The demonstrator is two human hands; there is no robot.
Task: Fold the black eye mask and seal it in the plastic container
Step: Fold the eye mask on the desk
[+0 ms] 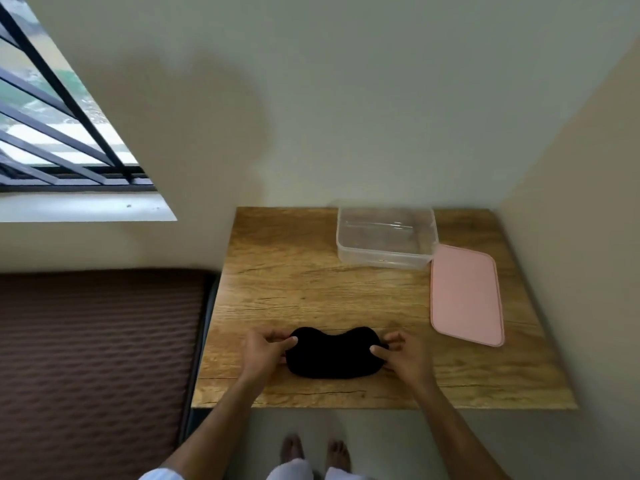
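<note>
A black eye mask lies flat and unfolded on the wooden table, near its front edge. My left hand pinches the mask's left end, thumb on top. My right hand pinches its right end the same way. A clear plastic container stands open and empty at the back of the table. Its pink lid lies flat to the right of the container, touching its corner.
The table stands in a corner, with walls behind it and to the right. A brown ribbed mattress lies left of the table. A barred window is at the upper left. My bare feet stand below the table's front edge.
</note>
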